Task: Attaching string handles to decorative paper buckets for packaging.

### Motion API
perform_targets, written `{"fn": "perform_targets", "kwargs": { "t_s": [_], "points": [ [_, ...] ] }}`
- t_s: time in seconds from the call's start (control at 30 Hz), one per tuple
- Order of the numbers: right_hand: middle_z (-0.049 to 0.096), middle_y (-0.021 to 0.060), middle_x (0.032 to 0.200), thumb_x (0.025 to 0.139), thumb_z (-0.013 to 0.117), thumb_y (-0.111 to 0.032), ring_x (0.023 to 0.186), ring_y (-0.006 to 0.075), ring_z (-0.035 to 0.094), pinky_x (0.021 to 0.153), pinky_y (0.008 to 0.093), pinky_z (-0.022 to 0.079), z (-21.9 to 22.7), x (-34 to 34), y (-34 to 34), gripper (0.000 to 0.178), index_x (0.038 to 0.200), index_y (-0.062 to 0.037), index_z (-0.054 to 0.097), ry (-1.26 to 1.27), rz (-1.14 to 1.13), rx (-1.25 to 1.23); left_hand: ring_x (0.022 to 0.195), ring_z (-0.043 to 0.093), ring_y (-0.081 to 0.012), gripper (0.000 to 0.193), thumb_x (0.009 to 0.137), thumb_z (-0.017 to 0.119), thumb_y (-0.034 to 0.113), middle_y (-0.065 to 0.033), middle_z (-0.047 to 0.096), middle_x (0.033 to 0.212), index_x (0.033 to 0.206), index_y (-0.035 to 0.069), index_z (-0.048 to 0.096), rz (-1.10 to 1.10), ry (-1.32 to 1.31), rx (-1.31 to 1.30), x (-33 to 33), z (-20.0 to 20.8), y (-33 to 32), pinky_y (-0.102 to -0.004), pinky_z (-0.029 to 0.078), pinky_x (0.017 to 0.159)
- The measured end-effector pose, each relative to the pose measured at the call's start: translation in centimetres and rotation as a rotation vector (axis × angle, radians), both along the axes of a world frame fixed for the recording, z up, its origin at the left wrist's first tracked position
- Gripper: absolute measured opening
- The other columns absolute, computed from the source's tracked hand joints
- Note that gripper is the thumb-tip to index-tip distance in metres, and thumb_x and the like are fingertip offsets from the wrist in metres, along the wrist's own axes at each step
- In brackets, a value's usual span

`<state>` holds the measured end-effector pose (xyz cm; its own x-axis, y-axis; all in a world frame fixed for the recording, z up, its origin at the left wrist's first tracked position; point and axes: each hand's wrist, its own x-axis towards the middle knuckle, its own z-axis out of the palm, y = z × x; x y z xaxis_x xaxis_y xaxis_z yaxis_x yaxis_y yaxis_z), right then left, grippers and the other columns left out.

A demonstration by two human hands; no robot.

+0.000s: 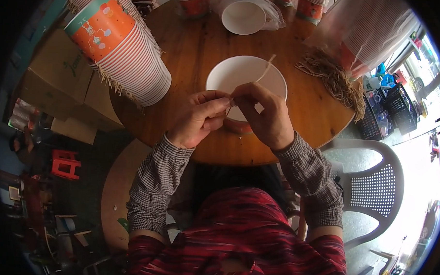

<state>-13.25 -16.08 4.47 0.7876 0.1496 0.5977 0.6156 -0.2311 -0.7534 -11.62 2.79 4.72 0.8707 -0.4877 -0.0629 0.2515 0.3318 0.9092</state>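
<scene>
Well, the left hand [199, 117] and the right hand [269, 117] meet over a paper bucket [219, 75].
Both are pinched closed on a pale cord [267, 70], its end slanting across the bucket's white inside. The bucket stands upright on the wooden table [194, 54], between a bucket stack [128, 54] at the person's left and a bundle of cords [334, 84] at the right; farther back I see another bucket [243, 18].
</scene>
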Motion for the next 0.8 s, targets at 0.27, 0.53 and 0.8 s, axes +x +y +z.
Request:
{"fn": "perform_targets", "kwargs": {
  "t_s": [0.27, 0.53, 0.8],
  "points": [
    [0.066, 0.0069, 0.089, 0.083, 0.064, 0.002, 0.083, 0.0185, 0.066, 0.074, 0.0303, 0.052, -0.5, 0.9, -0.7, 0.019, 0.101, -0.0005, 0.058, 0.026, 0.21, 0.132, 0.049, 0.035, -0.0045, 0.017, 0.093, 0.055, 0.016, 0.0051, 0.042, 0.065, 0.099, 0.001, 0.06, -0.056, 0.165, -0.213, -0.1, -0.1, -0.6, -0.0194, 0.029, 0.046],
    [0.068, 0.0081, 0.091, 0.083, 0.066, 0.0, 0.078, 0.0156, 0.066, 0.069, 0.0273, 0.053, -0.8, 1.1, -0.6, 0.016, 0.099, -0.0013, 0.064, -0.091, 0.126, 0.015, 0.048, 0.036, -0.005, 0.013, 0.093, 0.056, 0.012, 0.0045, 0.042, 0.062, 0.098, 0.002, 0.062, 0.055, 0.165, -0.203, -0.5, -0.3, -1.0, -0.0198, 0.029, 0.046],
    [0.069, 0.0073, 0.085, 0.085, 0.062, 0.001, 0.071, 0.0145, 0.066, 0.064, 0.0265, 0.053, -0.4, 1.0, -0.6, 0.011, 0.095, -0.0026, 0.066, -0.003, 0.105, 0.072, 0.049, 0.035, -0.0024, 0.015, 0.091, 0.059, 0.007, 0.004, 0.051, 0.069, 0.101, -0.002, 0.063, 0.123, 0.002, -0.008, -0.6, 0.2, -0.8, -0.0181, 0.028, 0.045]
  ]
}}
